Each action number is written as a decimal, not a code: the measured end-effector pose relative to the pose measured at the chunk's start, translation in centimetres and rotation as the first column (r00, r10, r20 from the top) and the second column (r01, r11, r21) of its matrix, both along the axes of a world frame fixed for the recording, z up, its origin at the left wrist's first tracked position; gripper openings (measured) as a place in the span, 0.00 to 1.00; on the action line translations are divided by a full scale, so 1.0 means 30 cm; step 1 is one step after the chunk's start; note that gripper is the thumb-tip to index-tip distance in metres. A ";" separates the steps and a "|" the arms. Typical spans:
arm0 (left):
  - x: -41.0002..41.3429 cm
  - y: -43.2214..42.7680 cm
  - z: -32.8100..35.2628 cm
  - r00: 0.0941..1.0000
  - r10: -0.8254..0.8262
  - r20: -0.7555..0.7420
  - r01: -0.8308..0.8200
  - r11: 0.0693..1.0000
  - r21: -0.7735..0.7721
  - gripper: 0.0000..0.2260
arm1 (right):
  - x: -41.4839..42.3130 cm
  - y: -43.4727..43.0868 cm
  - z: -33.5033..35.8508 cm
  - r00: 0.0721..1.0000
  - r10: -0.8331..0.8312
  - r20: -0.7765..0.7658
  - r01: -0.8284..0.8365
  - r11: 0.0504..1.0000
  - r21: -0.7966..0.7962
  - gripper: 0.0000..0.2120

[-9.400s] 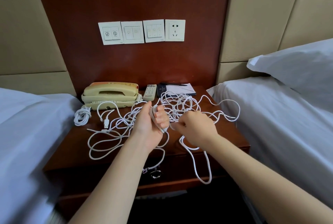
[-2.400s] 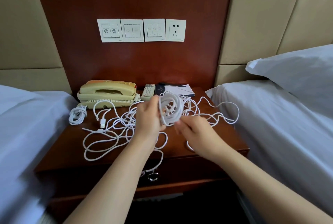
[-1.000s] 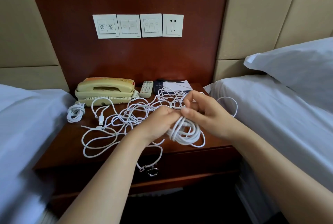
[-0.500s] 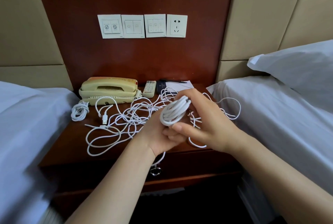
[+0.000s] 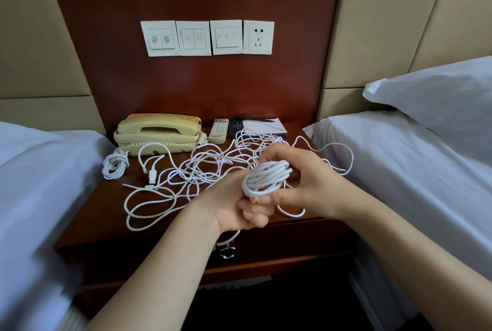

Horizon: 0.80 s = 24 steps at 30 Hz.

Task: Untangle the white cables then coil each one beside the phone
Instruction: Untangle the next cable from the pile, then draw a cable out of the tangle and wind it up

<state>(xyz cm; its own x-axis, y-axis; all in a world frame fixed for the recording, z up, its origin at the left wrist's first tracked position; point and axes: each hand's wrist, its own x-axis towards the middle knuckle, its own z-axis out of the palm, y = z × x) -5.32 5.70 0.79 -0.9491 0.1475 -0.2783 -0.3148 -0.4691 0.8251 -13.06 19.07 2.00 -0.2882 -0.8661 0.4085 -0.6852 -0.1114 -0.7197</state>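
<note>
Both my hands hold a coiled white cable (image 5: 266, 177) above the front of the wooden nightstand (image 5: 106, 213). My left hand (image 5: 239, 205) grips the coil from below. My right hand (image 5: 306, 179) curls round it from the right and above. A tangle of loose white cables (image 5: 191, 171) spreads over the nightstand top, with a USB plug (image 5: 152, 177) on its left side. A beige phone (image 5: 158, 132) stands at the back left. Beside it, at the nightstand's left edge, lies a small finished cable coil (image 5: 115, 164).
A remote control (image 5: 218, 130) and a notepad with a pen (image 5: 259, 127) lie behind the tangle. White beds flank the nightstand at left (image 5: 34, 171) and right (image 5: 399, 171). Wall switches and a socket (image 5: 207, 37) sit above. A drawer ring pull (image 5: 226, 253) hangs in front.
Over the last seconds I wound the cable into a tight coil. In the last half second both hands held the coil nearly still, turning it slightly.
</note>
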 end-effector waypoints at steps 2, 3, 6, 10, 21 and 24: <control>0.001 0.000 -0.002 0.999 -0.047 -0.005 0.047 0.998 -0.043 0.15 | -0.003 0.009 0.004 0.996 -0.055 -0.075 0.060 0.997 0.053 0.16; 0.001 0.003 -0.002 0.998 -0.067 -0.010 0.066 0.995 -0.070 0.15 | -0.005 0.015 0.005 0.987 -0.086 -0.137 0.097 0.992 0.080 0.17; 0.001 0.009 0.000 0.996 -0.090 -0.013 0.088 0.990 -0.106 0.15 | -0.006 0.026 0.012 0.955 -0.139 -0.263 0.173 0.979 0.111 0.17; 0.004 0.000 0.002 0.995 -0.095 0.006 0.095 0.982 -0.165 0.15 | 0.001 0.029 0.012 0.890 -0.115 -0.440 0.187 0.975 0.124 0.17; 0.030 -0.008 -0.027 0.996 -0.086 0.033 0.091 0.974 -0.207 0.13 | 0.033 0.039 -0.037 0.930 -0.141 -0.340 0.141 0.990 -0.026 0.15; 0.036 -0.006 -0.022 0.994 -0.107 0.017 0.108 0.985 -0.135 0.10 | 0.036 0.040 -0.030 0.944 -0.145 -0.296 0.138 0.990 -0.043 0.15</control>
